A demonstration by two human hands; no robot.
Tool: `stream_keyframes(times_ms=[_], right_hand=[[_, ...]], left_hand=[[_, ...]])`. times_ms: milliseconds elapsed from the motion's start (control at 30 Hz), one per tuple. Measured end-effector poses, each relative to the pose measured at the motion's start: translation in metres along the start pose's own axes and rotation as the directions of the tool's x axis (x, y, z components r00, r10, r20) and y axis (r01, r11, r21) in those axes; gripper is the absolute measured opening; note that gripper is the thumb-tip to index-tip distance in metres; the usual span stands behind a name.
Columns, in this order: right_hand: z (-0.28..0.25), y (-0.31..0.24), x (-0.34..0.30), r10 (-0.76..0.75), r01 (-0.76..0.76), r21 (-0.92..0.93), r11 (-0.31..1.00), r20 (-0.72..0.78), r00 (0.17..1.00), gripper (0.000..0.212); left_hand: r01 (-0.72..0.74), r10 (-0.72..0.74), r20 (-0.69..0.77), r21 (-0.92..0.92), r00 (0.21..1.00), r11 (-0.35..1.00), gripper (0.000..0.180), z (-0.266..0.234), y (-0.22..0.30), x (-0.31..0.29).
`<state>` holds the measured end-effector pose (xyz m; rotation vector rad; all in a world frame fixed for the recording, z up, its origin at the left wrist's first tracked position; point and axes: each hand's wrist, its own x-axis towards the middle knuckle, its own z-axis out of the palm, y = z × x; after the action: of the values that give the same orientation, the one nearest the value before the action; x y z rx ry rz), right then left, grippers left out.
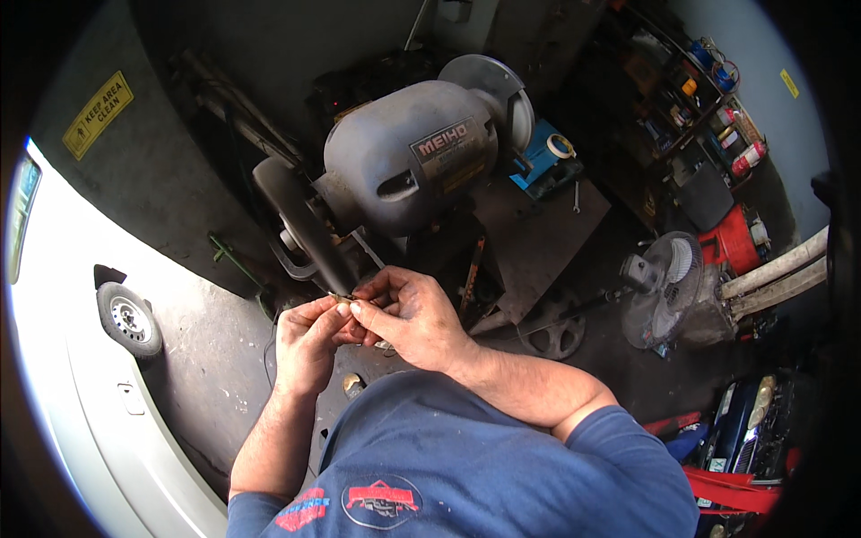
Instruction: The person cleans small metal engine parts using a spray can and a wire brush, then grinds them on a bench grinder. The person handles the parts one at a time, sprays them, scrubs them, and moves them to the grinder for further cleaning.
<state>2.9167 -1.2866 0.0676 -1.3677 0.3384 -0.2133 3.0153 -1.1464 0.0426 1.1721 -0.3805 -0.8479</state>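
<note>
Both of my hands meet in front of a grey bench grinder (395, 157), close to the rim of its left wheel (305, 224). Between the fingertips they pinch a small, thin metal piece (337, 298), mostly hidden by the fingers, so its kind does not show. My left hand (305, 339) grips it with thumb and fingers from the left. From the right, my right hand (413, 316) has its thumb and curled fingers against the same piece. Whether the piece touches the wheel I cannot tell. The grinder's right wheel (516, 112) sits under a round guard.
Right of the grinder, a blue case (538, 166) with a tape roll (560, 146) and a wrench (577, 197) lie on a metal plate (543, 242). A fan (662, 287) stands farther right. A white vehicle (99, 359) is at the left. Cluttered shelves (686, 108) line the right wall.
</note>
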Motion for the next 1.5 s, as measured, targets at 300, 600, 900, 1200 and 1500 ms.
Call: stream_keyframes(times_ms=[300,600,900,1200,1500], right_hand=[[0.002,-0.002,0.003,0.037,-0.037,-0.011,0.999,-0.053,0.998,0.018],[-0.001,0.003,-0.013,-0.197,0.196,-0.023,0.980,-0.040,0.980,0.016],[-0.009,-0.004,-0.044,-0.400,0.404,-0.361,0.841,0.090,0.912,0.036],[0.001,-0.001,-0.038,-0.172,0.178,-0.053,0.983,0.094,0.981,0.029],[0.012,0.004,-0.029,-0.342,0.332,-0.230,0.915,0.000,0.940,0.023]], left_hand=[[0.052,-0.047,0.073,-0.070,0.996,0.996,0.024,-0.006,0.004,0.004],[-0.057,0.060,0.154,-0.022,0.986,0.998,0.021,-0.002,-0.002,-0.003],[-0.239,0.178,0.347,0.139,0.921,0.961,0.024,-0.006,-0.007,-0.015],[-0.140,0.138,0.076,0.020,0.987,0.990,0.022,-0.010,-0.012,-0.025],[-0.001,0.039,0.101,-0.352,0.994,0.936,0.026,-0.007,-0.016,-0.018]])
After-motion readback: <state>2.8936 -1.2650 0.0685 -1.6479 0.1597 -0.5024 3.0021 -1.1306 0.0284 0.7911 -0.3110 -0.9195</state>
